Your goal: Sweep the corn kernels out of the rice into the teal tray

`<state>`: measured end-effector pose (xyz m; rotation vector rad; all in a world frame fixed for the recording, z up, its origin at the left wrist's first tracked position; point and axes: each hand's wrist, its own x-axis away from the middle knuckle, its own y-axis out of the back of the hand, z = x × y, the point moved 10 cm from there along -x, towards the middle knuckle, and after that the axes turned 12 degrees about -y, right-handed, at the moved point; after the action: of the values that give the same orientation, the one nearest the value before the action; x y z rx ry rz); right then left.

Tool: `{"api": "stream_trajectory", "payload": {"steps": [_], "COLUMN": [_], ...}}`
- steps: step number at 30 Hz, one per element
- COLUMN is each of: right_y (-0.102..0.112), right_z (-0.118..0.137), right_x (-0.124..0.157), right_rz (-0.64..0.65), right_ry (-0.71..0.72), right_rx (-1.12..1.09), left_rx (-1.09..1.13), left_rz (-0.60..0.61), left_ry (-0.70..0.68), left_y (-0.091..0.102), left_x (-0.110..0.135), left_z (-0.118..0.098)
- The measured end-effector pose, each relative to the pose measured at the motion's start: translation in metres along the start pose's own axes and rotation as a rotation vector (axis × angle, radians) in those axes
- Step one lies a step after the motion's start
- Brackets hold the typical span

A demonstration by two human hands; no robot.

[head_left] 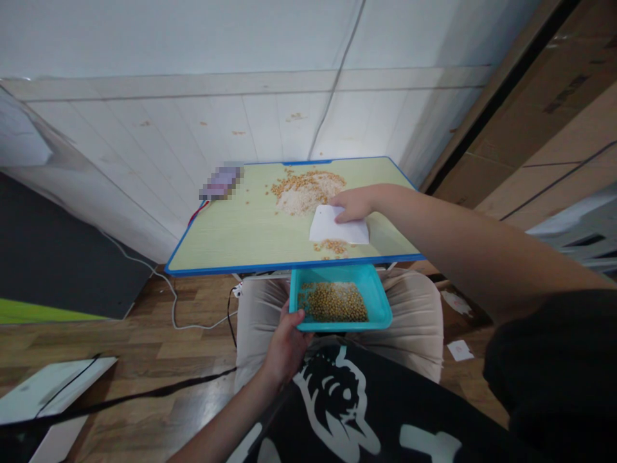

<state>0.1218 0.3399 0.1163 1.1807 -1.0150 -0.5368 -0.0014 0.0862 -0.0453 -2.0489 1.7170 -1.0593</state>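
My left hand [285, 344] grips the near left corner of a teal tray [376, 302] that holds several yellow beans, kept just below the table's front edge. My right hand [354, 203] presses its fingers on the top of a white card [337, 227] that stands on the pale green table [241, 225]. A small heap of beans [330, 246] lies in front of the card near the edge. Behind the card sits a larger pile of mixed rice and beans [306, 191].
A blurred small object [220, 182] lies at the table's far left corner, with a red and white cable [173, 302] running down to the wooden floor. A beige cushion [419, 315] sits under the tray. Cardboard boxes [544, 128] stand at the right, and white wall panels rise behind.
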Motion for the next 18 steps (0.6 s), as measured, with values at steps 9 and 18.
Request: {"api": "stream_trajectory", "payload": {"steps": [9, 18], "right_y": [-0.0073, -0.0092], "right_z": [-0.0006, 0.0018], "right_x": [0.0031, 0.0064], "right_rz": [0.061, 0.026], "right_ry": [-0.041, -0.001], "right_rx": [-0.048, -0.014], "left_rx": [-0.001, 0.001], "left_rz": [0.017, -0.004], "left_ry": [0.015, -0.004], "left_y": [-0.0017, 0.0], "left_x": [0.0002, 0.0005], "left_z": [-0.0011, -0.0038]}}
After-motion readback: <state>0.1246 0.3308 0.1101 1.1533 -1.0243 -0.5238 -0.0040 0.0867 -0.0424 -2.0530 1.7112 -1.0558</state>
